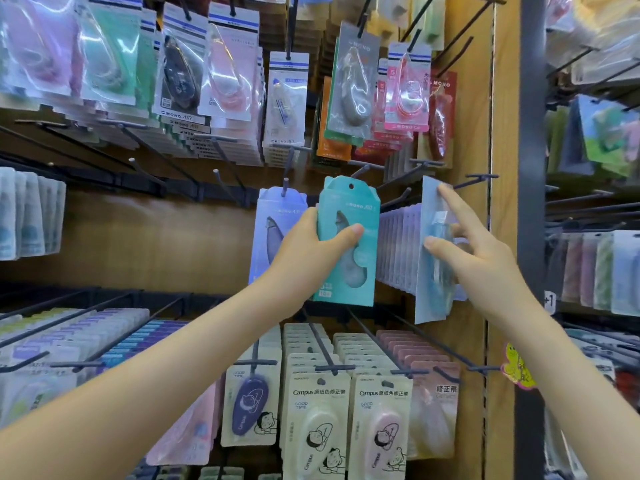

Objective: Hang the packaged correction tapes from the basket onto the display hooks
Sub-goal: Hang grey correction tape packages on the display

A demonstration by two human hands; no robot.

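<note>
My left hand [313, 242] grips a teal correction tape package [348, 206] upright, its hang hole at the top, just below a bare display hook [360, 173]. To its left a pale blue package [273, 216] hangs on a hook. My right hand [464, 240] touches a light blue package [431, 299] seen nearly edge-on, with the index finger stretched along its top and the thumb on its face. That package stands at the front of a row of lilac packages [398, 251] on a hook. The basket is out of view.
Black hooks with many packaged correction tapes fill the wooden display wall above and below. Several hooks at mid left [145, 174] stick out bare. A wooden side panel [504, 202] and a dark post [531, 168] bound the section on the right.
</note>
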